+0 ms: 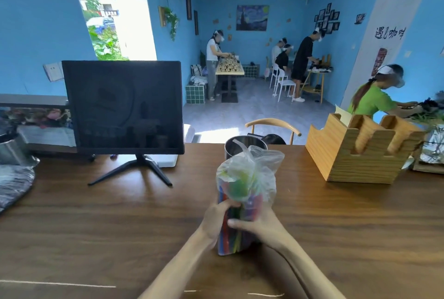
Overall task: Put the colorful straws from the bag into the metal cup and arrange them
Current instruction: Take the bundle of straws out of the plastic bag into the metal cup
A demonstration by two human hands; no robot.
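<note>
A clear plastic bag [249,174] full of colorful straws [234,238] stands upright on the wooden counter [120,226], its top bunched and loose. My left hand [215,220] grips the bag's left side and my right hand [258,223] grips its right side, thumb across the front. The metal cup [242,146] stands just behind the bag at the counter's far edge, partly hidden by the plastic.
A dark monitor [122,106] on a stand sits at the left. A wooden holder [360,152] stands at the right. A metal container [12,149] and a dark cloth [12,188] lie at far left. Several people work at tables beyond the counter.
</note>
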